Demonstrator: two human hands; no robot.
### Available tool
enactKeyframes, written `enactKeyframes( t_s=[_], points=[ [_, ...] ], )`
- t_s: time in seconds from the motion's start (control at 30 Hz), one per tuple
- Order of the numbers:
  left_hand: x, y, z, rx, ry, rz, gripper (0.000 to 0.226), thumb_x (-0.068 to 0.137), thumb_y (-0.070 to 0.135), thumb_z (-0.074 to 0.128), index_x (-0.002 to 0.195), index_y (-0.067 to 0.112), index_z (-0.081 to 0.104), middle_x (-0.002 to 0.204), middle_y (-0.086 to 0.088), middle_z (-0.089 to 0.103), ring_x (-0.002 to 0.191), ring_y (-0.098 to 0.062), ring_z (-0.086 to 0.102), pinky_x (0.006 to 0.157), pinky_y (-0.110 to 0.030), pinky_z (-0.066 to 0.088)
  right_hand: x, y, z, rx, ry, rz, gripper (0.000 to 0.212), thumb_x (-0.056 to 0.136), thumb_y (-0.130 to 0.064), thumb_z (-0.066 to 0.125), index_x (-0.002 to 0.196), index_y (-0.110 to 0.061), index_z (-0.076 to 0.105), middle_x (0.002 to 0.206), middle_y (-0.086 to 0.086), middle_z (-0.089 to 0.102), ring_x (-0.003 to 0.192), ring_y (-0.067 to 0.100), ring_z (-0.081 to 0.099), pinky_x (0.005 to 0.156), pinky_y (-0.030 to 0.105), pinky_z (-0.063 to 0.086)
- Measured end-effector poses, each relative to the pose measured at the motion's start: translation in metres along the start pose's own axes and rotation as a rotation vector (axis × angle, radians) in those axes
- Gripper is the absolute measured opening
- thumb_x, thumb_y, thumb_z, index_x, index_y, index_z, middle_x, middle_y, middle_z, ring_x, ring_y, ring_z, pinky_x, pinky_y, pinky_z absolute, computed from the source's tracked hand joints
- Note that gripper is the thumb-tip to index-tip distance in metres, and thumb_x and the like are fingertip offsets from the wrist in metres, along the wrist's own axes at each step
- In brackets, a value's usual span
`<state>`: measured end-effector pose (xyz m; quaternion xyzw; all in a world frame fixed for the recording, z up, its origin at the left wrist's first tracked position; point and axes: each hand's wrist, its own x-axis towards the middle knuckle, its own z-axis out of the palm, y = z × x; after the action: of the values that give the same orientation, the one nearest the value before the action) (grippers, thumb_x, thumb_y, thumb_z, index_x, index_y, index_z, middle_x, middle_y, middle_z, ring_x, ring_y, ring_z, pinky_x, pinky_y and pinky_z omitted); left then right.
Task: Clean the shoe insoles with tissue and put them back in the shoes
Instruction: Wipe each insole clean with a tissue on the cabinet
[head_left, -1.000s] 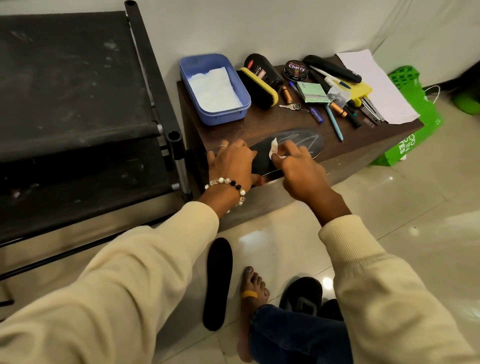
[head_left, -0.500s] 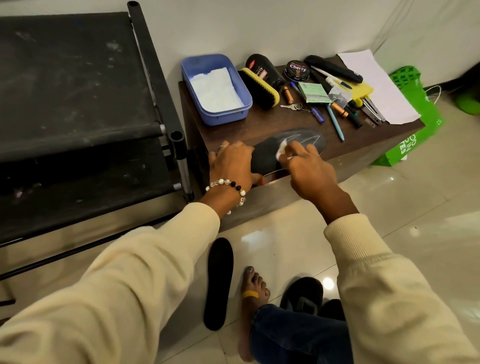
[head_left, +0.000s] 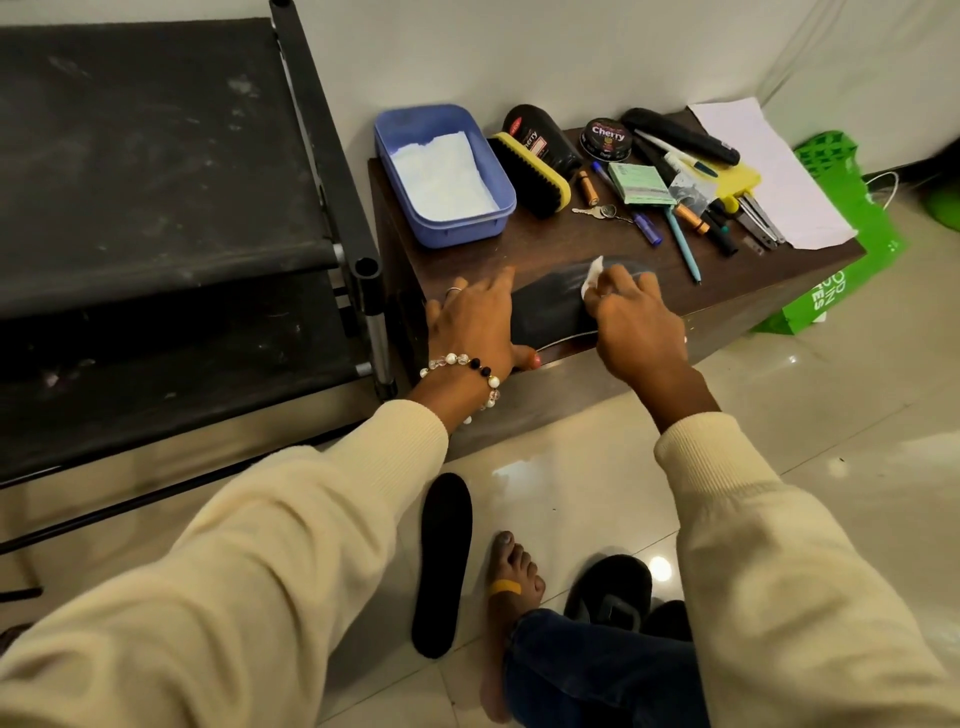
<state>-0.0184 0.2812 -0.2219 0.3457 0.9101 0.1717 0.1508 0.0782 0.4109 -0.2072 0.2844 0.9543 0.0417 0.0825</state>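
While the left hand (head_left: 475, 325) presses flat on the heel end of the insole (head_left: 553, 306), the right hand (head_left: 636, 325) pinches a wad of tissue (head_left: 594, 274) against its surface.

The insole lies on the near edge of the brown table (head_left: 561, 244), heel end just overhanging; left fingers are straight and spread, right fingers curled round the tissue. The insole appears thin, light and flexible, likely to slide or buckle under wiping unless pinned; the heel or the long edges are judged the best hold. A second insole (head_left: 441, 566) lies on the floor to the near side, beside a bare foot (head_left: 511, 587); black shoes (head_left: 613, 587) sit to its right. A blue tray (head_left: 395, 150) at the far left holds spare tissue.
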Motion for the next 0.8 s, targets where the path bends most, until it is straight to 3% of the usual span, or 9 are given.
enactKeyframes(
  t_s=[0.13,0.2,0.37,0.47,0.57,0.8],
  points=[
    [0.0,0.001,-0.001,-0.012,0.005,-0.001,0.1,0.066,0.046,0.082,0.147,0.023,0.028,0.138,0.0,0.051,0.132,-0.028,0.036,0.102,-0.049,0.034,0.004,-0.022,0.001,0.092,-0.017,-0.14,0.047,0.093,-0.008,0.052,0.139,-0.017,0.046,0.144,0.008,0.028,0.126,0.031,0.03,0.087,0.043,0.047],
    [0.0,0.001,0.0,-0.011,0.01,0.001,0.099,0.066,0.046,0.082,0.146,0.023,0.029,0.137,0.001,0.051,0.131,-0.028,0.037,0.1,-0.048,0.034,0.004,-0.021,0.001,0.071,-0.027,-0.202,0.051,0.092,-0.008,0.053,0.141,-0.02,0.043,0.144,0.006,0.027,0.124,0.03,0.03,0.087,0.045,0.049],
    [0.0,0.002,-0.002,0.013,0.001,-0.004,0.1,0.067,0.048,0.082,0.147,0.023,0.027,0.139,-0.002,0.05,0.133,-0.029,0.036,0.103,-0.049,0.034,0.006,-0.001,-0.001,0.047,-0.02,-0.019,0.055,0.092,-0.008,0.056,0.143,-0.018,0.04,0.146,0.006,0.026,0.129,0.031,0.026,0.084,0.042,0.048],
    [0.0,0.002,-0.002,0.001,0.004,-0.006,0.099,0.067,0.046,0.082,0.146,0.023,0.028,0.139,0.0,0.05,0.133,-0.028,0.035,0.103,-0.048,0.033,0.004,-0.016,-0.001,0.079,-0.031,-0.097,0.053,0.091,-0.01,0.056,0.141,-0.019,0.043,0.145,0.007,0.026,0.128,0.031,0.027,0.089,0.044,0.048],
    [0.0,0.001,-0.003,-0.011,0.011,-0.012,0.098,0.067,0.045,0.082,0.146,0.023,0.028,0.141,-0.001,0.049,0.133,-0.028,0.034,0.102,-0.047,0.033,0.005,-0.03,0.001,0.065,-0.014,-0.183,0.053,0.091,-0.009,0.056,0.141,-0.021,0.043,0.144,0.005,0.027,0.125,0.03,0.028,0.082,0.043,0.048],
    [-0.001,0.002,-0.001,0.005,0.005,-0.009,0.099,0.067,0.047,0.082,0.146,0.023,0.027,0.138,-0.003,0.052,0.133,-0.028,0.036,0.102,-0.047,0.034,0.012,-0.011,0.001,0.065,-0.019,0.007,0.051,0.093,-0.008,0.053,0.142,-0.018,0.042,0.144,0.007,0.027,0.127,0.033,0.026,0.081,0.042,0.047]
  ],
)
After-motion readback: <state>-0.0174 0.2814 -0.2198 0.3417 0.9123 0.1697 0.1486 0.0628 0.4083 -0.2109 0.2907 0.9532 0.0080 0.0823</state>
